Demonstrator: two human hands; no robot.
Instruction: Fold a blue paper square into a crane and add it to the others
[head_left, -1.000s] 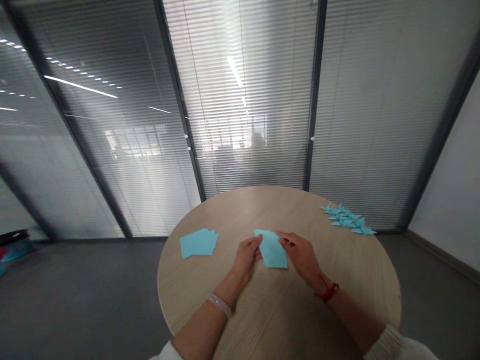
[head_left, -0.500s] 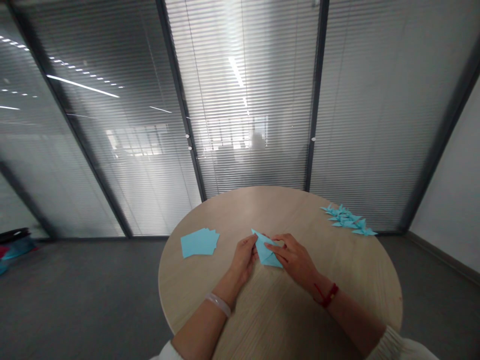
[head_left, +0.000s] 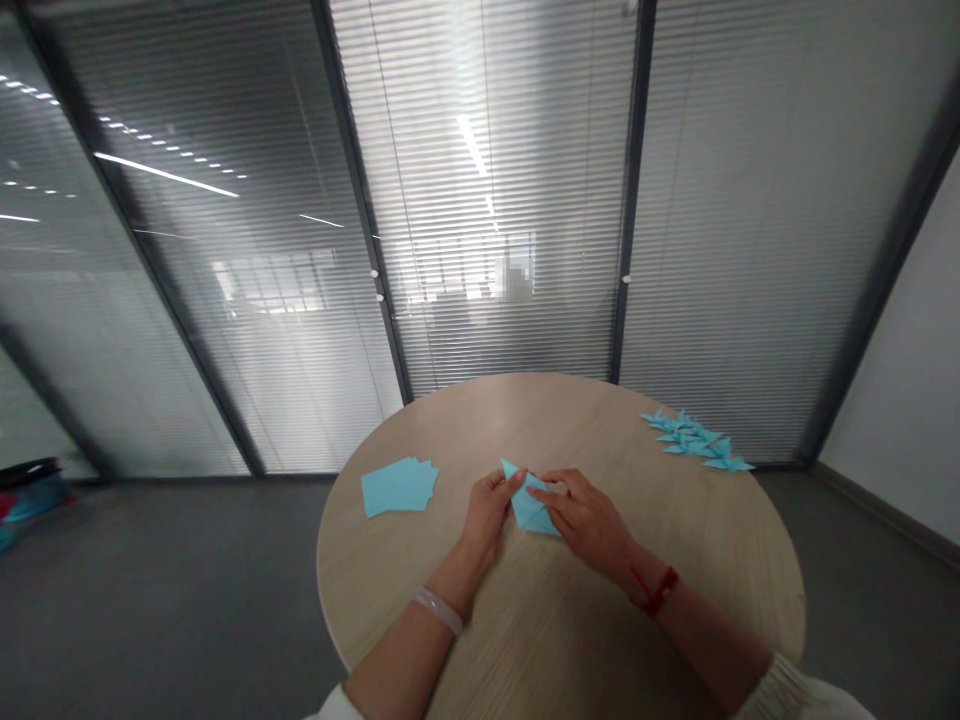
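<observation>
Office (blinds [head_left: 712, 250], glass partition [head_left: 358, 180])

Pale blinds [head_left: 555, 130] (backlit), round table [head_left: 480, 425], grey floor [head_left: 202, 600]

Slatted blinds [head_left: 720, 200] hang between dark frames [head_left: 631, 190] — grey floor [head_left: 202, 590] below.

The head camera looks from above the near side of the round table [head_left: 517, 630], facing forward and down across it. It sits close enough that the table's near edge lies below the frame, yet takes in floor [head_left: 187, 600] beside the table and blinds [head_left: 510, 130] beyond it.
</observation>
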